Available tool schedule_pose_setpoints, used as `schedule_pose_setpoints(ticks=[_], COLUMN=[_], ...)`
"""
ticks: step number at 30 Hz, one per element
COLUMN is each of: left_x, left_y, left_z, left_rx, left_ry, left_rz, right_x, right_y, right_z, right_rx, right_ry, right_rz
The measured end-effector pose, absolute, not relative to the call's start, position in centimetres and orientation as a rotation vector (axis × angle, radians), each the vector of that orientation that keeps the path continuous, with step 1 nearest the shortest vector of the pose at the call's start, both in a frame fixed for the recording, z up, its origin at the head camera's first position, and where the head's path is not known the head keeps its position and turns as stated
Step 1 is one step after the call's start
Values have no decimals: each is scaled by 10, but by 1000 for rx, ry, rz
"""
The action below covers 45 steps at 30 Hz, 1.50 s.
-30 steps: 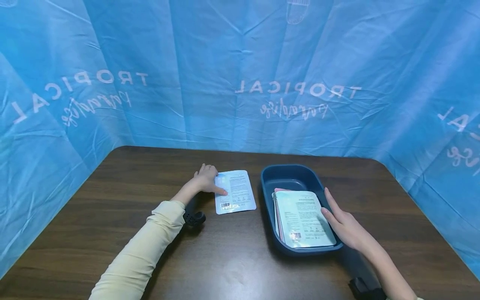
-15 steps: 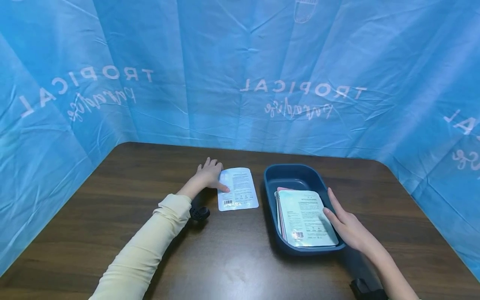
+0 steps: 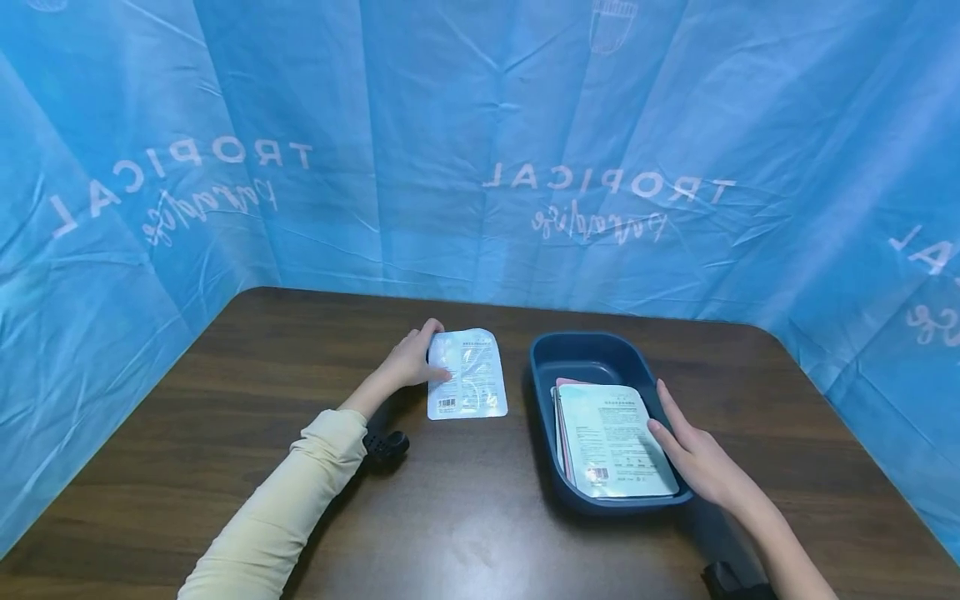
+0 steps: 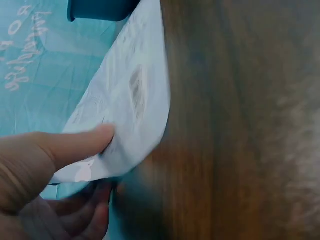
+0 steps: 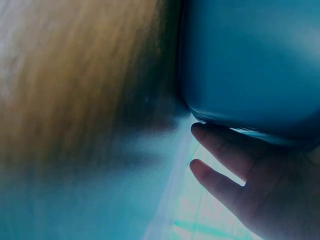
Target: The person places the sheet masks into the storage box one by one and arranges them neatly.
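Observation:
My left hand pinches a pale blue sheet mask packet by its left edge, near the table's middle. In the left wrist view the thumb lies on the printed face, fingers underneath, and the packet tilts up from the wood. At the right stands a dark blue plastic bin. Inside it, a stack of similar packets leans toward its near end, a pale green one on top and a pink edge showing. My right hand rests along the bin's right wall, fingers straight outside, thumb over the rim.
The dark wood table reaches back to a blue curtain with mirrored white lettering, which hangs around the far and side edges. A black strap device sits at my left wrist, another at the right.
The left fingers, spread flat beyond the packet's edge before, have drawn in and slipped under it. The packet has shifted slightly left and its left side lifts. The right hand stays at the bin.

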<state>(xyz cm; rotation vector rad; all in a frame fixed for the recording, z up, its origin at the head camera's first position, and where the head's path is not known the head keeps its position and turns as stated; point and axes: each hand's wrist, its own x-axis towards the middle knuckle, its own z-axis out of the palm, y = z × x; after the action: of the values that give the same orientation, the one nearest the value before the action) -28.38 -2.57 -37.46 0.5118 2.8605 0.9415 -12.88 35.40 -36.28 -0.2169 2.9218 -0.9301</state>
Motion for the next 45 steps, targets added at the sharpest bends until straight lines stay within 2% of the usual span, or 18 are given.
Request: schedule_pose_setpoints(ticks=[4,12,24,35,45], left_x=[-280,-273,-259,-244,-239], left_y=[-28,-42,-69,-88,-108], left_z=[-376,-373,-373,-374,-378], left_rx=[476,180,24,-20,-96], left_ry=[2764,2387,2317,2370,2213], left_rz=[1255,1700,1640,1547,1669], right_x=[-129,-129,-129,-129,-129], right_y=[355,355,357,356,356], right_z=[-363,-363,-362,-362,-362], right_rx=[-234,-230,-231,-227,-236], right_ry=[2924,2929,2934,2930,2909], right_rz=[-932,-927,-918,-919,-954])
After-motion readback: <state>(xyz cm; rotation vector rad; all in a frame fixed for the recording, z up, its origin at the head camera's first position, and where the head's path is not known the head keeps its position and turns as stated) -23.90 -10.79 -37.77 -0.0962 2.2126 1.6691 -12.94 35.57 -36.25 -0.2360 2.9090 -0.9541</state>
